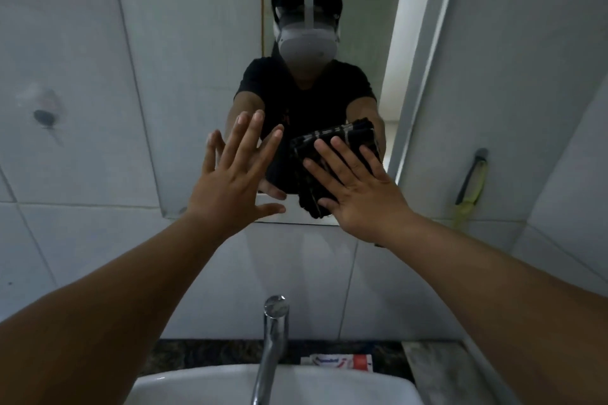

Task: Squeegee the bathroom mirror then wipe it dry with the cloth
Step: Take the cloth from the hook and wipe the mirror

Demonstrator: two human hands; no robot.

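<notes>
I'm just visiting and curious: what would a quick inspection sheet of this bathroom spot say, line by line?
Surface: mirror on tiled wall, above a white sink.
Job's things: dark checked cloth, folded, pressed flat against the mirror's lower part; a green-and-grey tool, possibly the squeegee, hangs on the right wall.
Clutter: a toothpaste box behind the chrome tap.
Grips: right hand flat on the cloth, fingers spread; left hand open, empty, at the glass.
Cables: nothing seen.
Surroundings: dark mark on the left wall tile; the mirror shows the person wearing a headset.
</notes>
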